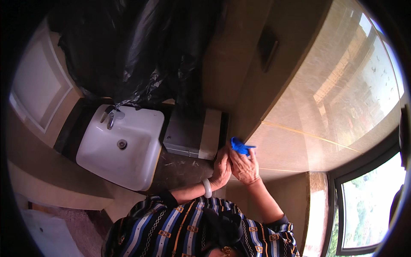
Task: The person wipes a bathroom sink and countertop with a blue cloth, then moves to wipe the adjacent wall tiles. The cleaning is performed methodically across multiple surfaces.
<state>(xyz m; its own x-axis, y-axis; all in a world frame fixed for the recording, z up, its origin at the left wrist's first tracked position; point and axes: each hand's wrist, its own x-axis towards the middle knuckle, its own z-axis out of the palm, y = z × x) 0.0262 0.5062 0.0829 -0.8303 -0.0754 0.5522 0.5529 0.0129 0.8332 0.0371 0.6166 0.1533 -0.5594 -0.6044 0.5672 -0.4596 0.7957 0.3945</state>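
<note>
A crumpled blue cloth is in my right hand, pressed near the outer corner where a dark brown panel meets glossy beige wall tiles. My left hand, with a white bangle on its wrist, is raised right beside the right one. Its fingertips are partly hidden, and whether it grips anything is unclear.
To the left, a white washbasin with a chrome faucet is set in a dark stone countertop. A grey box stands between basin and panel. Black plastic sheeting hangs behind. A window is at lower right.
</note>
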